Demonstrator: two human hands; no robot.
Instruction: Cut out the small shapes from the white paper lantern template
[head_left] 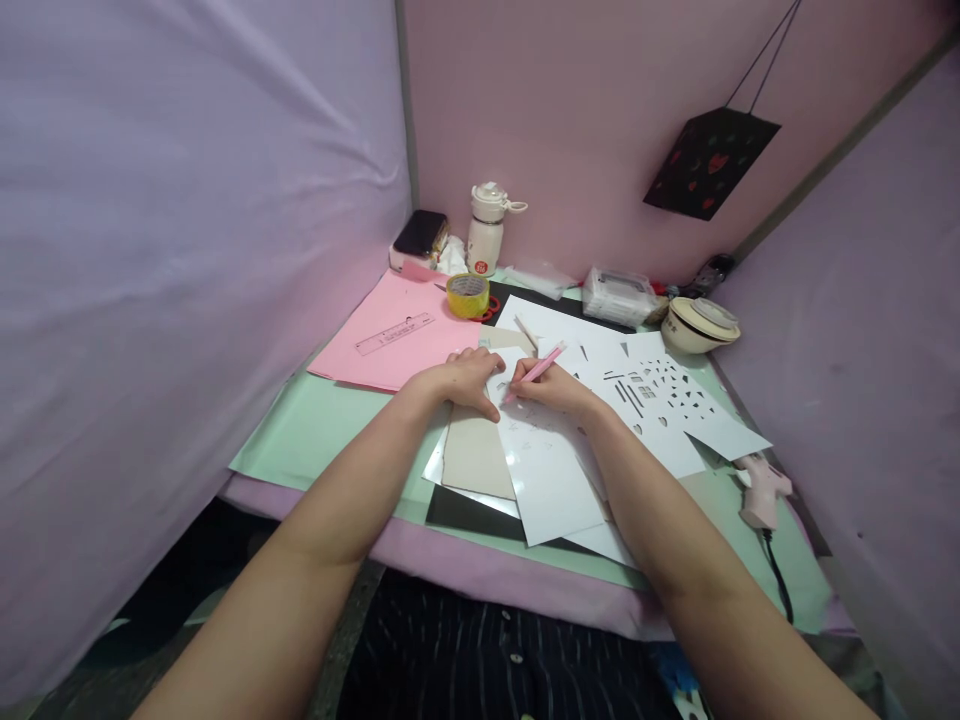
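Observation:
My right hand (544, 385) grips a pink pen (541, 366), its tip on a white sheet (551, 480) that bears faint drawn outlines. My left hand (474, 380) lies with fingers spread at the sheet's left edge, partly over a grey-beige card (476, 455). Beneath these lie more white paper and a black sheet (469, 512). To the right, another white sheet (664, 400) has many small cut-out shapes. A second pen-like tool (525, 330) rests just beyond my right hand.
Behind are pink paper (397, 350) with a ruler (394, 334), yellow tape (468, 297), red-handled scissors (491, 308), a bottle (485, 235), a phone (421, 234), a clear box (619, 295) and a bowl (694, 328). A glue gun (763, 492) lies right; a black decoration (712, 163) hangs above.

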